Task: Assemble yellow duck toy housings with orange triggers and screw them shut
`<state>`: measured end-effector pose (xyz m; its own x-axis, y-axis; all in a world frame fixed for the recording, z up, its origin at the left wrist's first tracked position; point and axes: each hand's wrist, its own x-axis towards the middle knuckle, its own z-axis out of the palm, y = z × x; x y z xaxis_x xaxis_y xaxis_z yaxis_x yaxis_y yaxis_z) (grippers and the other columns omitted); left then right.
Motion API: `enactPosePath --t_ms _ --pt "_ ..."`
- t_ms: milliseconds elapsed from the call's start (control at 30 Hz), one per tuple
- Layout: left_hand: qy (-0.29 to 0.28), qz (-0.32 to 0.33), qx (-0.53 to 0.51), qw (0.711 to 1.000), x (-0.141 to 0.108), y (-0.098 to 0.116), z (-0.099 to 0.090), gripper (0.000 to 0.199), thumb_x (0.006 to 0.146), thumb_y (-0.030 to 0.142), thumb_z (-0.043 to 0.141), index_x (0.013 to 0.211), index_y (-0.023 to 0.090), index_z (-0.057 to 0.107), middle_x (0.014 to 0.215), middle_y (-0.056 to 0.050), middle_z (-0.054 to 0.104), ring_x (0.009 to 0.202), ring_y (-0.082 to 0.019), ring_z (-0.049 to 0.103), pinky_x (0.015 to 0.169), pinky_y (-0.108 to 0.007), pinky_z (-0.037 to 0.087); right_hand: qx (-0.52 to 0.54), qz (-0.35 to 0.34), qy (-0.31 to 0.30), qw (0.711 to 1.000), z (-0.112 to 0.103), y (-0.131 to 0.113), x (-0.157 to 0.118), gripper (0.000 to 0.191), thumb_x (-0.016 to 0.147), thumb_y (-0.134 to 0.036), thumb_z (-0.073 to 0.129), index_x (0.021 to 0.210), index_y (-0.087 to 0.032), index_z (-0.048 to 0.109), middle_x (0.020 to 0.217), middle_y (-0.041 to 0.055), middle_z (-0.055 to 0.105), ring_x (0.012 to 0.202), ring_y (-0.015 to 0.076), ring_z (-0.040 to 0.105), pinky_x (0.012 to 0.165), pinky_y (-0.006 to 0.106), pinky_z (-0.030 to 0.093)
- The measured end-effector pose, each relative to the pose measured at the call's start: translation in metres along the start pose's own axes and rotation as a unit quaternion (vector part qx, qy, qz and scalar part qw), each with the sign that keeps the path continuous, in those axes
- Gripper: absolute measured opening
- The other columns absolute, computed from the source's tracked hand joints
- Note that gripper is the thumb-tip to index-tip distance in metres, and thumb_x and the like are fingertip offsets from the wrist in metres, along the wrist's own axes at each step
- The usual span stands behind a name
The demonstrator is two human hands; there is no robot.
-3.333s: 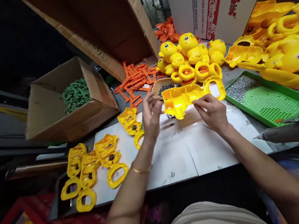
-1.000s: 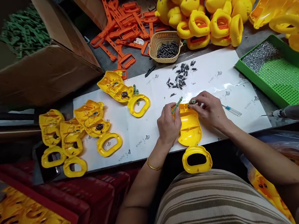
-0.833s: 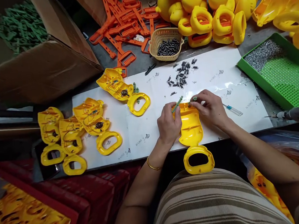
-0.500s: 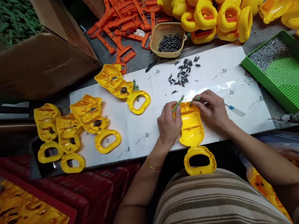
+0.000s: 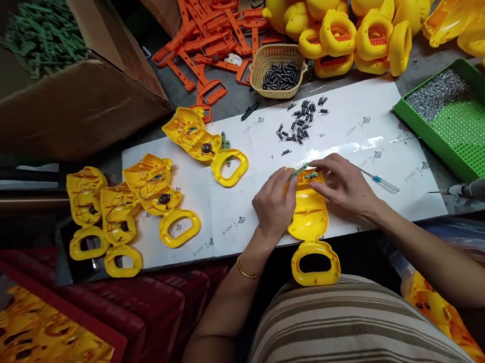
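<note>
Yellow shell (image 5: pixel 308 216) between left hand (image 5: pixel 274 204), pinching green strip (image 5: pixel 299 171), and right hand (image 5: pixel 343 186), loosely spread.

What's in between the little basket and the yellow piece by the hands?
In the head view, some loose black springs lie scattered on the white sheet between the basket and the yellow piece.

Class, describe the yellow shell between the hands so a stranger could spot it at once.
Find the long white sheet. At its near edge, between the left hand and right hand, lies the yellow shell, its ring handle overhanging. Unlike the wired shells to the left, no wires show inside it.
</note>
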<state>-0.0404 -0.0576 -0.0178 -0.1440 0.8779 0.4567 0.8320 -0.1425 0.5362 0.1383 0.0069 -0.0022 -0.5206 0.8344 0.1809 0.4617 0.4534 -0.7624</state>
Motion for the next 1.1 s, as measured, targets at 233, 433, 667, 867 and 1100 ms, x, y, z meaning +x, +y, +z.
enactPosePath --t_ms 233,433,667,867,1100 --pt "0.077 0.115 0.061 0.989 0.003 -0.007 -0.011 0.022 0.083 0.02 0.072 0.105 0.023 0.075 0.109 -0.01 0.072 0.104 -0.024 0.057 0.089 -0.039 0.052 0.003 -0.024 0.056 0.998 0.001 -0.014 0.009 0.027 0.091 -0.038 0.065 0.113 -0.024 0.071 0.094 0.0047 0.076 0.1 0.0259 0.061 0.091 0.045 0.045" --pt "0.057 0.064 -0.087 0.993 0.01 -0.001 -0.023 0.047 0.084 0.021 0.073 0.129 0.021 0.061 0.108 -0.008 0.072 0.096 -0.018 0.062 0.079 -0.032 0.055 0.095 -0.025 0.087 0.991 0.001 -0.023 0.013 0.012 0.087 -0.029 0.07 0.098 -0.025 0.074 0.088 0.0019 0.074 0.093 0.0212 0.062 0.086 0.038 0.049" --pt "-0.026 0.058 -0.161 0.985 0.031 0.001 -0.046 0.024 0.081 0.022 0.076 0.106 0.022 0.073 0.099 -0.005 0.074 0.091 -0.015 0.065 0.077 -0.028 0.055 0.167 -0.024 0.009 0.986 -0.015 -0.027 0.025 0.024 0.082 -0.027 0.075 0.103 -0.021 0.065 0.098 0.002 0.071 0.084 0.0165 0.068 0.081 0.032 0.052" --pt "-0.021 -0.21 -0.359 0.909 0.03 0.008 -0.045 0.037 0.079 0.041 0.077 0.109 0.021 0.073 0.096 -0.005 0.073 0.073 -0.011 0.064 0.066 -0.022 0.054 0.358 0.075 0.025 0.93 -0.008 -0.037 0.032 0.024 0.075 -0.036 0.082 0.082 -0.019 0.067 0.082 0.0002 0.07 0.077 0.0144 0.067 0.073 0.028 0.054" --pt "0.007 -0.282 -0.485 0.828 0.027 0.01 -0.028 0.033 0.08 0.052 0.073 0.088 0.02 0.071 0.079 -0.001 0.071 0.063 -0.008 0.062 0.06 -0.02 0.054 0.168 0.006 0.081 0.983 -0.003 -0.045 0.017 0.028 0.084 -0.043 0.072 0.1 -0.021 0.066 0.105 0.0088 0.071 0.102 0.0245 0.064 0.09 0.042 0.053"
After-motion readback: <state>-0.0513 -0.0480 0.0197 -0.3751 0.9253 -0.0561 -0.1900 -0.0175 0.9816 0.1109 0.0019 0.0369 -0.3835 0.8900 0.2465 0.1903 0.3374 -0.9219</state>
